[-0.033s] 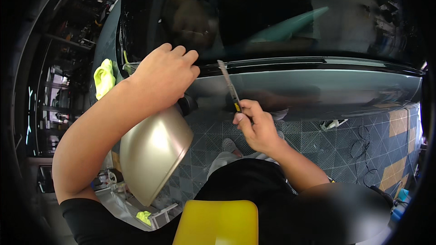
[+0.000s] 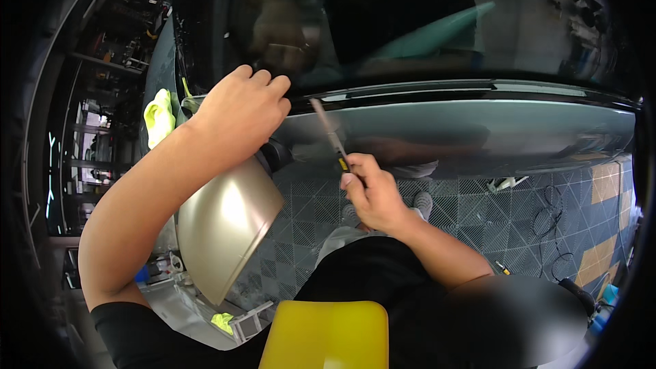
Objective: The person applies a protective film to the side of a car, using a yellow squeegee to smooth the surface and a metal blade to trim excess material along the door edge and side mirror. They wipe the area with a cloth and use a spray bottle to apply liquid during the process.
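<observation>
- The right hand (image 2: 372, 195) is clenched around the slim utility knife with a yellow-and-black grip and a long grey blade (image 2: 330, 135); the thumb lies along the grip and the blade points up and away from the hand, tilted a little to the left
- The blade tip sits at, or just short of, the black glossy trim strip (image 2: 444, 89) above this hand; whether it touches cannot be told
- The left hand (image 2: 242, 106) is up and to the left of the blade tip, near it but apart, with its fingers curled and the knuckles against the same strip; whether it pinches anything under the fingertips is hidden
- Above both hands the dark tinted window glass (image 2: 410, 20) mirrors the left hand and the person's arms
- Past the right hand, the dark glossy car body panel (image 2: 492, 130) runs off to the right under the strip
- Under the left forearm hangs a champagne-coloured rounded metal shell (image 2: 225, 225), which looks like a mirror housing
- Left of the left hand a yellow-green cloth (image 2: 158, 117) lies bunched by the glass edge
- Below the right hand are the grey chequered plastic floor tiles (image 2: 478, 212), with thin black cables (image 2: 550, 229) farther right
- Nearest the body, a yellow flat-topped plastic thing (image 2: 324, 335) shows at the lower edge
</observation>
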`<state>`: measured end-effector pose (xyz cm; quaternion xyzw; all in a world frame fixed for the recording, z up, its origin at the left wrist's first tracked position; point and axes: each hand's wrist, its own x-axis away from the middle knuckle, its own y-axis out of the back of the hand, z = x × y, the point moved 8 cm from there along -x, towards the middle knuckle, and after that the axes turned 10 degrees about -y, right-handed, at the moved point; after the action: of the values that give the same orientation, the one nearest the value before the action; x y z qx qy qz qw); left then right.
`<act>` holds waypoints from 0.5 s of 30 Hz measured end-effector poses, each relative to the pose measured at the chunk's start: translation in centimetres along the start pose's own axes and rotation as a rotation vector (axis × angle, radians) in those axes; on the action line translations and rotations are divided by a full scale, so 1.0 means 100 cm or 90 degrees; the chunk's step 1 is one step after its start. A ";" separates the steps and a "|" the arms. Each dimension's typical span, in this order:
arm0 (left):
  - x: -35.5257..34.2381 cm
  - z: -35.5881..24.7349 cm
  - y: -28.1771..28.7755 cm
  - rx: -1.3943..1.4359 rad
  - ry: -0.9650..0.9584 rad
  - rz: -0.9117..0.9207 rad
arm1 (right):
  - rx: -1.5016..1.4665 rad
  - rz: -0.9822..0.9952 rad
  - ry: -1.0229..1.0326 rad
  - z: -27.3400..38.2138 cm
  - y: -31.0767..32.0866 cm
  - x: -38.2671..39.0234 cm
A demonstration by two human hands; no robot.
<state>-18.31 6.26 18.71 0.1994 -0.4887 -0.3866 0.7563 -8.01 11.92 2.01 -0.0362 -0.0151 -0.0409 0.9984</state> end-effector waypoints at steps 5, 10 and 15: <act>-0.017 -0.003 0.003 -0.055 -0.031 0.000 | -0.046 0.019 0.053 -0.015 -0.039 0.007; -0.016 -0.005 0.009 0.008 -0.051 -0.030 | -0.057 0.006 0.067 -0.010 -0.064 -0.004; -0.018 -0.007 0.005 0.031 -0.068 -0.050 | -0.079 -0.044 0.110 -0.006 -0.092 0.004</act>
<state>-17.87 7.91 17.72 0.2158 -0.5290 -0.4144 0.7084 -8.39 2.75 2.12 -0.0941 0.0722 -0.0789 0.9898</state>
